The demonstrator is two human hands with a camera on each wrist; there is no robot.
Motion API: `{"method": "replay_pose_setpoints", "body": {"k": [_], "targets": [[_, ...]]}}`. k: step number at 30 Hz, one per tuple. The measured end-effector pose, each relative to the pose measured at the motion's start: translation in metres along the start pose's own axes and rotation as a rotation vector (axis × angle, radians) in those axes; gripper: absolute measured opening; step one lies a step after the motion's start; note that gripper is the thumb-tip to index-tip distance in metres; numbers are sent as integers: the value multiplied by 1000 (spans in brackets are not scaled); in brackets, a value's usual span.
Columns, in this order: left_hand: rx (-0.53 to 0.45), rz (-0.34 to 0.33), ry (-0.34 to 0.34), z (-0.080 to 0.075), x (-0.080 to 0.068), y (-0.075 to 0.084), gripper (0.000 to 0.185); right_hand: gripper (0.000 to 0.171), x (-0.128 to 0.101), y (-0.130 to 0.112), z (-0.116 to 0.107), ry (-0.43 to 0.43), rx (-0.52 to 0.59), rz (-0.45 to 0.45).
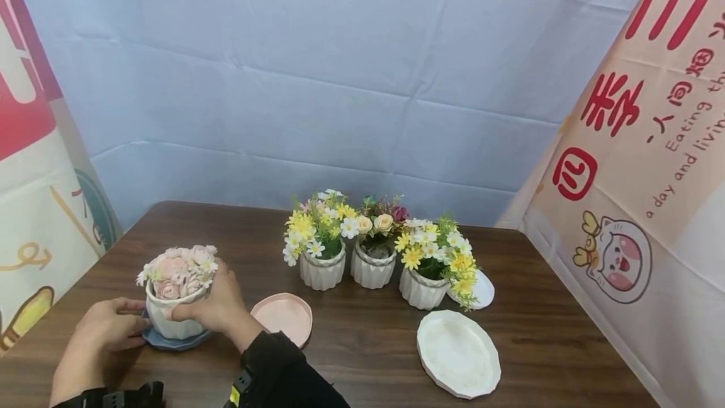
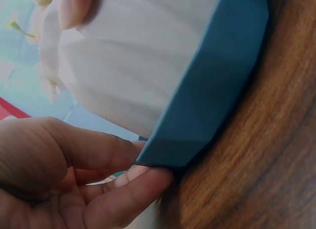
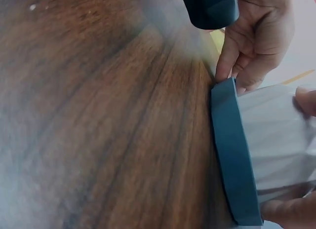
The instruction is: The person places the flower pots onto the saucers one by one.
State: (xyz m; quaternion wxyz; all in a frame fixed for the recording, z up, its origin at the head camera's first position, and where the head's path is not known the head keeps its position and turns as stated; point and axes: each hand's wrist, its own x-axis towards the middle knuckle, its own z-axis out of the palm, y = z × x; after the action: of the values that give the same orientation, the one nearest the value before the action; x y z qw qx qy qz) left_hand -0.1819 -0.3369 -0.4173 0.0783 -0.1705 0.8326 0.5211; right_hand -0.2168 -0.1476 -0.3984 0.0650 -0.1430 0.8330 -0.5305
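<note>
Woodgrain table (image 1: 362, 345), left hand (image 1: 107, 325) pinching faceted blue saucer (image 1: 177, 342); right hand (image 1: 219, 304) gripping fluted pot (image 1: 163, 322)

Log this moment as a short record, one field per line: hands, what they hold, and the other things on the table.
Left hand: fingers pinch the rim of the blue saucer
Right hand: holds the white pot with pink flowers
White pot: in the blue saucer, base hidden by the rim
Pink saucer: right of the blue saucer
Other flower pots: left pot, middle pot, right pot
Large white saucer: in front of the right pot
Small white saucer: partly hidden by the right pot's flowers
</note>
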Motion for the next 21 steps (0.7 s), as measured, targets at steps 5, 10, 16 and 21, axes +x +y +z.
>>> {"method": "replay_pose_setpoints", "body": {"k": [5, 10, 16, 21], "targets": [[-19, -1, -3, 0, 2, -1, 54, 94, 0, 2, -2, -10, 32, -19], [-7, -4, -3, -1, 1, -2, 55, 94, -1, 3, -4, -32, 55, -10], [7, -14, 2, -1, -1, 1, 54, 94, 0, 3, -4, -38, 61, -7], [-8, -23, -9, -1, -1, 2, 56, 95, 2, 4, -3, -32, 44, -8]]}}
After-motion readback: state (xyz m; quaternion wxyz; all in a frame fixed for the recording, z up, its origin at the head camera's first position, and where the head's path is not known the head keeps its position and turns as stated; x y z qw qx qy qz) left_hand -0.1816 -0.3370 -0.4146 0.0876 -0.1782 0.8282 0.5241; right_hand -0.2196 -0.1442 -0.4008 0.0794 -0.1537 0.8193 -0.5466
